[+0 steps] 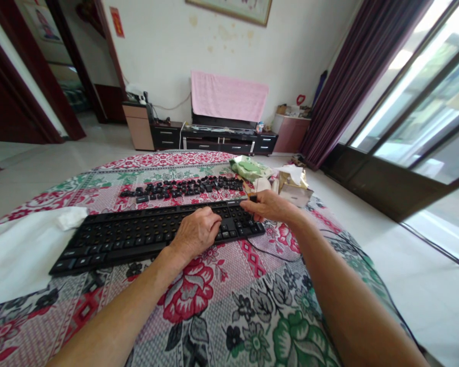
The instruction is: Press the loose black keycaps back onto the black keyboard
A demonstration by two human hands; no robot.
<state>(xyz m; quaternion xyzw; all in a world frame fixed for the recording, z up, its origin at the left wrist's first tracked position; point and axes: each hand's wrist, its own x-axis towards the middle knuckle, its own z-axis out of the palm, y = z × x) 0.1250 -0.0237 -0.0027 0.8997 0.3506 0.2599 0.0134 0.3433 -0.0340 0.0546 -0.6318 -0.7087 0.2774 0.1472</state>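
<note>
A black computer keyboard lies slantwise on the table. Many of its keycaps are off, while a row along the front edge and several at the right end are in place. My left hand rests on the keyboard right of its middle, fingers curled and closed; whatever is inside them is hidden. Over the keyboard's right end, my right hand pinches a small dark tool with thin wire-like parts sticking up; its exact kind is unclear. Behind the keyboard lies a long heap of loose black keycaps.
A white cloth lies at the left, touching the keyboard. Beyond my right hand are a green-and-white packet and an opened box with paper. A black cable runs off rightward. The flowered tablecloth covers the table.
</note>
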